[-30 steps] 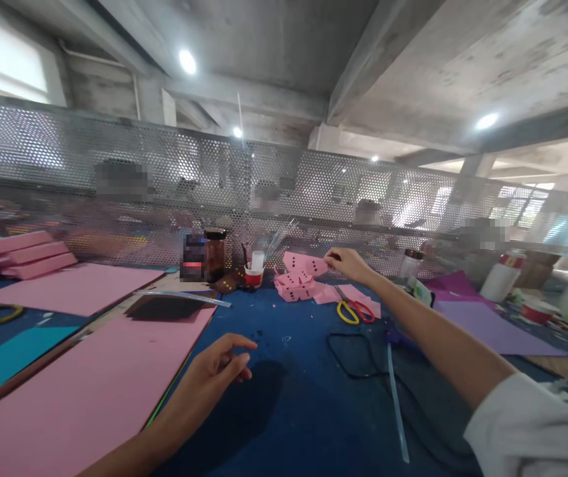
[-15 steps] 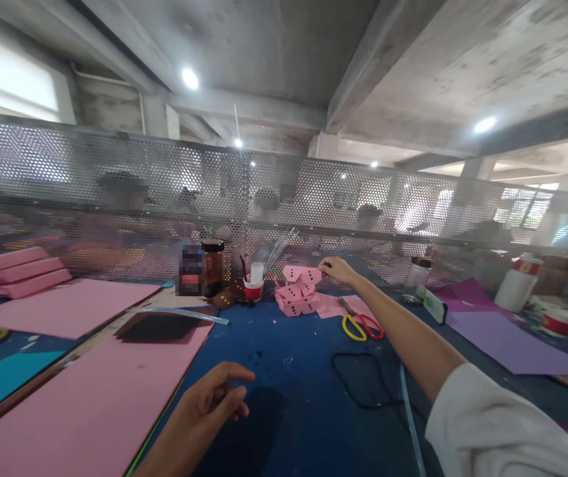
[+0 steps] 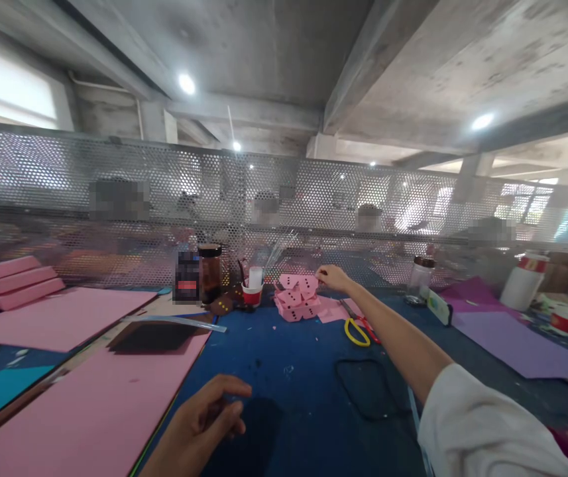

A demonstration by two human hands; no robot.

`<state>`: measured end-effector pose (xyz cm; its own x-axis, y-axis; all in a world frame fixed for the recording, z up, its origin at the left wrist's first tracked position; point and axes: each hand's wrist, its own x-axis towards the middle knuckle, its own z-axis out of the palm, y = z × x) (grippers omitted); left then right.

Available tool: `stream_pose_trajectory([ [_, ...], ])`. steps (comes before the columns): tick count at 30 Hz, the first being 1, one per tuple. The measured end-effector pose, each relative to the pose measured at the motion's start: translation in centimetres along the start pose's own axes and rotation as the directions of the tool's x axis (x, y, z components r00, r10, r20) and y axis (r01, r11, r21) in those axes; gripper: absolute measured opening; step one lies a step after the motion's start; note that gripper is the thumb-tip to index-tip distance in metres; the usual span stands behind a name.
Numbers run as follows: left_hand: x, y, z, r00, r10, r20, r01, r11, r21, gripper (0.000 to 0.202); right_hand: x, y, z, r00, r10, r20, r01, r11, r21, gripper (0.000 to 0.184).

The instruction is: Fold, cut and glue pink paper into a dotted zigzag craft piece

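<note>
My right hand [image 3: 332, 277] reaches far across the blue table [image 3: 293, 397] and pinches a pink foam piece with black dots [image 3: 299, 283] at the top of a pile of similar dotted pink pieces [image 3: 296, 305]. My left hand [image 3: 203, 419] hovers low over the blue table near its front, fingers loosely curled, holding nothing that I can see. A large pink foam sheet [image 3: 99, 404] lies just left of that hand.
Yellow and red scissors [image 3: 360, 328] lie right of the pile. A red cup [image 3: 252, 293], a dark jar [image 3: 209, 271] and a black foam piece [image 3: 149, 336] stand left of it. A black cable loop [image 3: 363, 391] lies mid-table. A perforated metal screen [image 3: 284, 199] has people behind it. A purple sheet [image 3: 517, 344] is at the right.
My right hand has brought the dotted pink piece down onto the pile. My left hand has slid a little nearer to me. The camera has tilted slightly.
</note>
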<state>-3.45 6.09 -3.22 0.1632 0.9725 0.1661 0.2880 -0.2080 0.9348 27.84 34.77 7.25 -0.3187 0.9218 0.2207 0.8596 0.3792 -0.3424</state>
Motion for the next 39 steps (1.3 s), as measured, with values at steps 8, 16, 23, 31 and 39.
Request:
stream_pose_trajectory([
  [8, -0.1, 1.2, 0.0, 0.999, 0.036, -0.002, -0.036, 0.999, 0.011, 0.024, -1.5, -0.4, -0.8, 0.994, 0.047, -0.099, -0.046, 0.999, 0.010, 0.034],
  [16, 0.0, 4.0, -0.7, 0.976, 0.215, -0.044, -0.179, 0.897, 0.404, 0.020, -5.1, -3.2, -3.9, 0.969, -0.135, -0.207, 0.135, 0.991, -0.014, 0.024],
  [23, -2.4, 3.3, -6.5, 0.981, 0.170, -0.092, -0.038, 0.635, 0.771, 0.030, -11.2, -9.3, -4.9, 0.905, -0.406, -0.126, 0.412, 0.911, 0.025, 0.025],
  [31, -6.5, -1.8, -10.7, 0.985, -0.028, -0.171, 0.167, 0.417, 0.893, 0.068, -15.2, -15.8, -3.2, 0.767, -0.642, 0.006, 0.638, 0.763, 0.102, 0.017],
  [39, -6.4, -1.9, -10.6, 0.987, -0.007, -0.163, 0.156, 0.345, 0.926, 0.069, -18.4, -18.1, -4.6, 0.725, -0.688, 0.031, 0.681, 0.723, 0.111, 0.015],
])
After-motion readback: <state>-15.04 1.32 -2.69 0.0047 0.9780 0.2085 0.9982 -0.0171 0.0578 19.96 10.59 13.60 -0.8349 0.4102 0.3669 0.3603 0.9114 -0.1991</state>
